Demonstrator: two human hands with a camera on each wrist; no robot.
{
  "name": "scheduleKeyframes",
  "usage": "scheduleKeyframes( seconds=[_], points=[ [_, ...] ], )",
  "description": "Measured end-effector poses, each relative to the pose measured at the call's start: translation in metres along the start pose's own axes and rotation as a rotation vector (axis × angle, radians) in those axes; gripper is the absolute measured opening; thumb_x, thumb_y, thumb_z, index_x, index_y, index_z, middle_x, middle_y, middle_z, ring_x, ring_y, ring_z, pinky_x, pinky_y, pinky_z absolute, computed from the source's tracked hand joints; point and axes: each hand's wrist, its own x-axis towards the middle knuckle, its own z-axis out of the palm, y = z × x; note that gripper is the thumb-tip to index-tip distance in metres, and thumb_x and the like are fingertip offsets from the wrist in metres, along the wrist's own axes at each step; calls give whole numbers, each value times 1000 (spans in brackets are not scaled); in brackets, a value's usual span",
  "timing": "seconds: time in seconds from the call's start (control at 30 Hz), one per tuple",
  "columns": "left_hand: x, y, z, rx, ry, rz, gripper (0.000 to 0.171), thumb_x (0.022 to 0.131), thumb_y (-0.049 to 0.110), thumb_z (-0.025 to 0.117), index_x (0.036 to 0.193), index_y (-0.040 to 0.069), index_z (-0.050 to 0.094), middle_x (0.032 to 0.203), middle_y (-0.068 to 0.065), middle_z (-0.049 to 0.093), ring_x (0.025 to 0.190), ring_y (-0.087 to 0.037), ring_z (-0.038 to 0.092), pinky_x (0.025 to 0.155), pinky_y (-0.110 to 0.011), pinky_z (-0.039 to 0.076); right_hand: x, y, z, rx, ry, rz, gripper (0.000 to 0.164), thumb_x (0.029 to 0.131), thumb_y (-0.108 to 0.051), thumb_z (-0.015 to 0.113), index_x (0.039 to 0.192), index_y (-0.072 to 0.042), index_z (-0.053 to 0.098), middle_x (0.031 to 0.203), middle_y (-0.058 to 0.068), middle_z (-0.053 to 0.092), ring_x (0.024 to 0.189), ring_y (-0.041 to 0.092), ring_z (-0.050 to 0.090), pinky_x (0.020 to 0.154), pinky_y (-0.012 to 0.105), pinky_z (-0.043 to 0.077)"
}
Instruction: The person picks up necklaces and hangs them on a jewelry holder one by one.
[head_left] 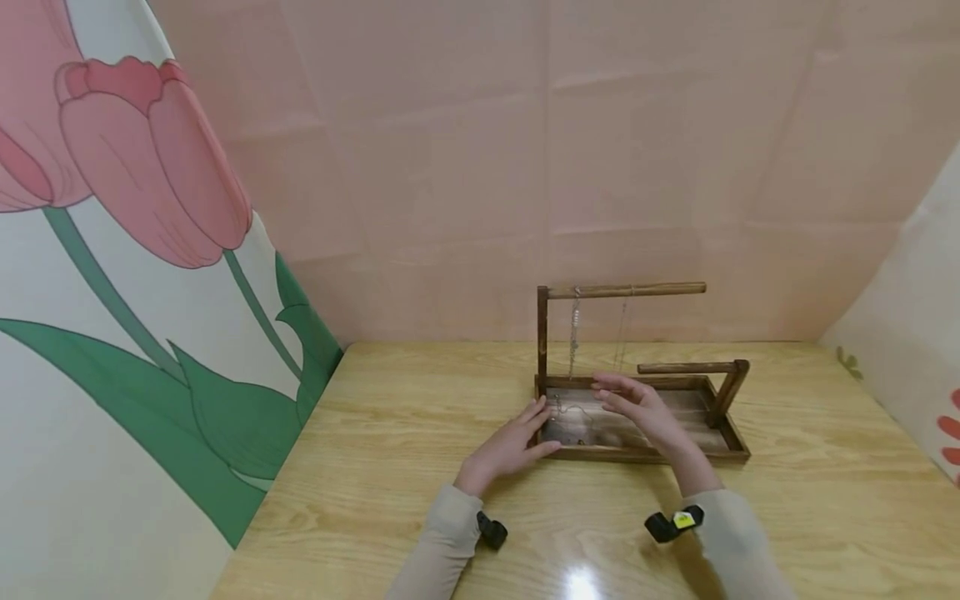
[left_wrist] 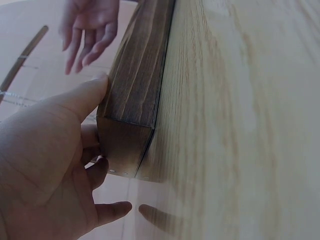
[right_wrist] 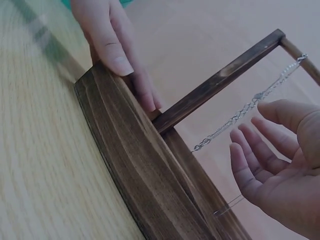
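A dark wooden jewelry stand (head_left: 622,454) with a shallow tray base stands on the table. My left hand (head_left: 510,446) holds its left end, thumb at the front rim and fingers along the short side. Over the tray is my right hand (head_left: 641,408), its fingers loosely bent with nothing between them. From the upper bar (head_left: 667,289) hangs a silver chain (right_wrist: 235,117); in the right wrist view the right thumb tip overlaps its edge. A thinner chain (head_left: 622,329) hangs to its right. Fine chain jewelry (head_left: 576,408) lies in the tray's left part, near the left fingers.
A lower wooden bar (head_left: 686,367) juts leftward from the post (head_left: 729,392) at the stand's right end. The light wood table (head_left: 390,400) meets a pink backdrop (head_left: 435,208) behind the stand. A tulip-printed cloth (head_left: 150,167) hangs at the left.
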Motion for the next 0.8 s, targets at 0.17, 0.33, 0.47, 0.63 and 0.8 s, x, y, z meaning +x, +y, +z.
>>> scheduleKeyframes(
  seconds=[0.17,0.33,0.47,0.63,0.8],
  points=[
    [0,0,-1,10,1,5,74,92,61,35,149,17,22,157,2,5,143,-22,10,112,-40,25,1,2,3,3,52,47,45,96,-25,52,133,0,46,123,1,57,111,12,57,95,49,44],
    [-1,0,-1,2,-4,-2,73,92,61,35,149,17,21,157,3,5,143,-20,10,112,-41,25,2,9,6,-8,105,110,43,94,-29,55,130,-4,52,114,-10,60,106,18,59,94,52,44],
    [0,1,-1,3,1,0,72,92,59,36,149,17,21,157,2,6,143,-20,11,112,-41,26,4,16,8,-22,112,118,42,95,-25,54,129,0,52,111,-12,62,101,16,61,91,46,48],
    [0,0,-1,20,8,6,73,92,60,35,149,16,21,157,2,6,143,-22,12,112,-40,25,4,20,10,-15,90,159,51,95,-28,54,132,5,46,114,-6,61,104,28,60,89,48,48],
    [-1,0,-2,21,2,5,74,92,61,33,149,16,21,157,3,4,143,-22,11,113,-40,24,3,24,14,-42,63,143,48,94,-22,55,130,8,46,122,25,55,95,30,63,81,47,52]
  ],
)
